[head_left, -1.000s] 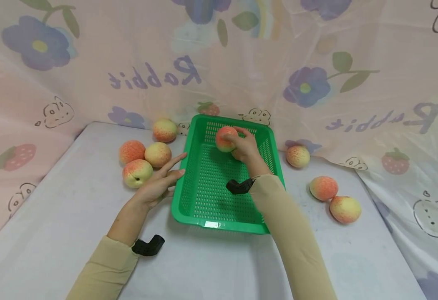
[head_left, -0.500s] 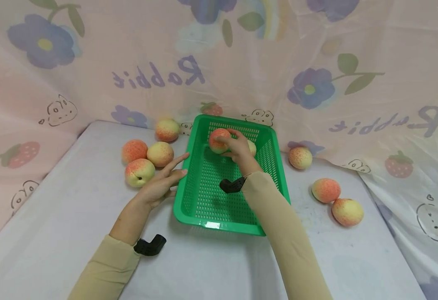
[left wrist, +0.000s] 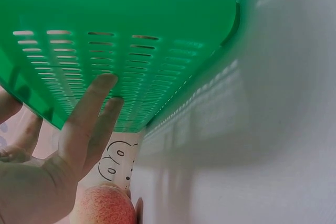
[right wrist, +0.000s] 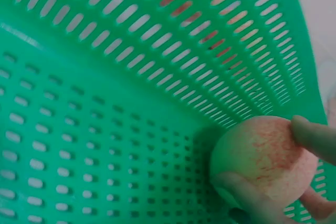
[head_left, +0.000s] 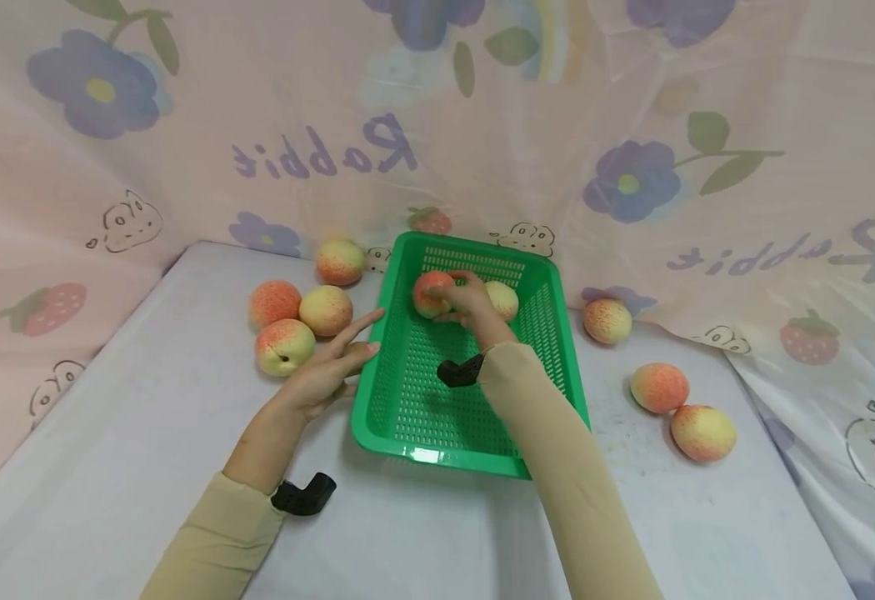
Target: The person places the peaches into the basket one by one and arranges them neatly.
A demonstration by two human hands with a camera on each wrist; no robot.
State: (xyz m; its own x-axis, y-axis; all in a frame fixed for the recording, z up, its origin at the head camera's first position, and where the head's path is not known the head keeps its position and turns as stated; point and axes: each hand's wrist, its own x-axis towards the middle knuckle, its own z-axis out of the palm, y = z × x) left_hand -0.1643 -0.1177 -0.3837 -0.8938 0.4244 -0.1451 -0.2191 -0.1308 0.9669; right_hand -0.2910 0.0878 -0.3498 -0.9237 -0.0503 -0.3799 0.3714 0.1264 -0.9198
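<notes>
My right hand (head_left: 473, 306) reaches into the far left part of a green plastic basket (head_left: 437, 460) and holds a red-and-yellow peach (head_left: 432, 293). In the right wrist view the thumb and fingers lie around this peach (right wrist: 268, 163), low in the basket's corner. A second, paler peach (head_left: 502, 301) lies in the basket, right of that hand. My left hand (head_left: 322, 377) is at the basket's left side with its fingers extended. Two straight fingers touch the slotted outer wall (left wrist: 184, 19) in the left wrist view.
Left of the basket lie several peaches, among them a red one (head_left: 275, 304) and a yellow one (head_left: 326, 311). On the right are a speckled peach (head_left: 607, 321) and two touching peaches (head_left: 659, 387). A printed curtain (head_left: 482, 125) hangs behind the white table (head_left: 422, 533).
My right hand has moved left and down with the peach, to the basket's far left corner. The second peach has come into sight behind it. The left hand stays at the basket's side.
</notes>
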